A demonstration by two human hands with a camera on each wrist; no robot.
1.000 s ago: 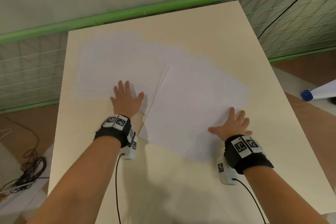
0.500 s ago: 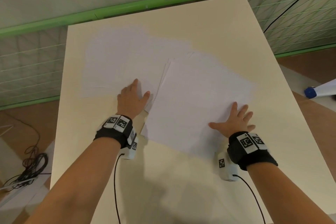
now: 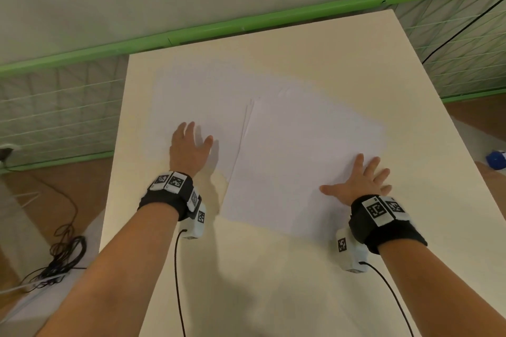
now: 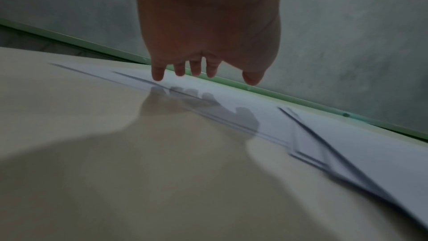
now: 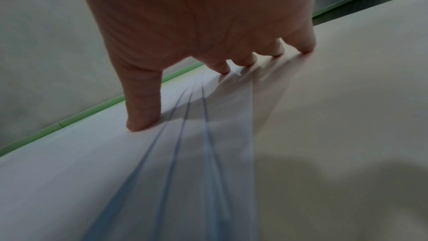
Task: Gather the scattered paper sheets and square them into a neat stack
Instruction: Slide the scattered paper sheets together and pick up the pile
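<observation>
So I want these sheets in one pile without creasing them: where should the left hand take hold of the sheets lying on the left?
Probably at the left sheets' outer left edge, from the left. They lie flat, so pressing straight fingers down and sliding toward the right pile beats pinching. The left hand hovers over their near edge.

1. I count two hands: the left hand (image 3: 189, 151) at centre left of the frame, the right hand (image 3: 358, 183) at lower right.
2. One table (image 3: 273, 282).
3. Paper sheets (image 3: 301, 161): several, overlapping at the frame's centre; at least three edges show by my right wrist, but I cannot tell the exact number.
4. Two wrist bands (image 3: 169, 194), one per arm.
</observation>
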